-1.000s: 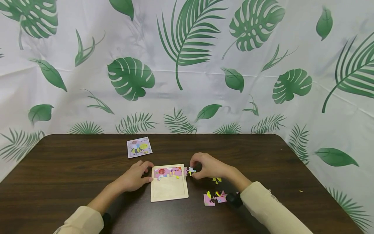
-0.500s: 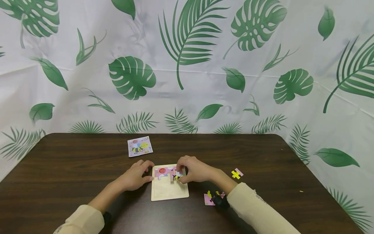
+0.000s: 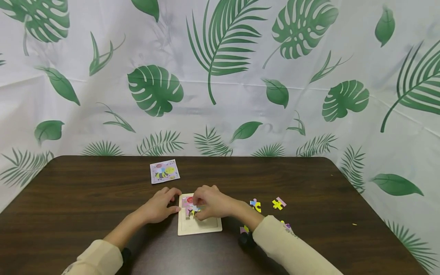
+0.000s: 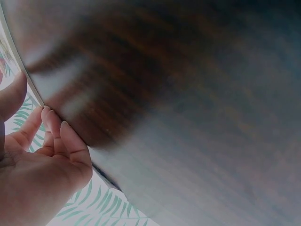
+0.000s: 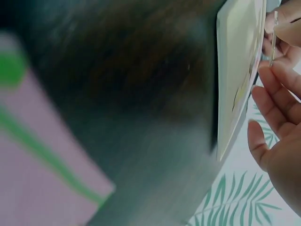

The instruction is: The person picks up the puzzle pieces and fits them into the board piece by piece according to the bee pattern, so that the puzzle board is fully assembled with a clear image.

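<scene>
My right hand (image 3: 214, 202) is over the wooden puzzle board (image 3: 201, 228) and pinches a puzzle piece (image 3: 191, 212) between thumb and fingers. In the right wrist view the piece (image 5: 273, 40) appears edge-on, raised off the board. Along the board's top runs a row of fitted pink pieces (image 3: 187, 200) with a red round print; my right hand hides its right part. My left hand (image 3: 159, 206) rests at the board's left edge, thumb and fingertips touching it. The left wrist view shows those fingers (image 4: 70, 141) against the thin rim.
Loose puzzle pieces lie right of the board, among them a blue-and-yellow one (image 3: 255, 205) and a yellow one (image 3: 279, 203). Others are partly behind the right forearm. A bee picture card (image 3: 165, 171) lies beyond the board on the dark table (image 3: 103, 179).
My right hand has carried the puzzle piece leftward from beside the board, across its right part, to its left half. My left hand has stayed at the board's edge.
</scene>
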Tool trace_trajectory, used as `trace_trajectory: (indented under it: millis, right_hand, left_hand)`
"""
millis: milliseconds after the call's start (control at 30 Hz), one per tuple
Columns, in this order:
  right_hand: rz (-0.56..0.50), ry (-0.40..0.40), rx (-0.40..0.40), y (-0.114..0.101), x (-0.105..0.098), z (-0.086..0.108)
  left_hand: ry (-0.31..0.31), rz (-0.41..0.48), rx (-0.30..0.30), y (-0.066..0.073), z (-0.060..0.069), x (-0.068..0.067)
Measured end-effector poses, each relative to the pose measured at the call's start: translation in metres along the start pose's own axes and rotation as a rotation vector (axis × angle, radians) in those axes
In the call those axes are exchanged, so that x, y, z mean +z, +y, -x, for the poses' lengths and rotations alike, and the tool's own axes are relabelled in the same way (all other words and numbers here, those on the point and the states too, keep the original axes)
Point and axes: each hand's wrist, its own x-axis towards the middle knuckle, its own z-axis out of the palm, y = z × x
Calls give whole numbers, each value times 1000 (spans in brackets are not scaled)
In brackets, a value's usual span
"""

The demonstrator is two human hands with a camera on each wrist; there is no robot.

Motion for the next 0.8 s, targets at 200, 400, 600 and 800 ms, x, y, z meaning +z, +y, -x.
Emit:
trace_trajectory:
  millis: [200, 400, 600, 800]
  right_hand:
    - [27, 0, 9, -4, 5, -5]
    - [68, -4, 12, -7, 7, -7]
    - [123, -8, 19, -8, 9, -8]
    - [134, -13, 30, -9, 9, -9]
  left_hand:
    - [-4, 3, 3, -1, 0, 0]
    - [-9, 3, -6, -2, 0, 0]
    - [-12, 7, 1, -1, 0, 0]
    - [-12, 4, 1, -2, 0, 0]
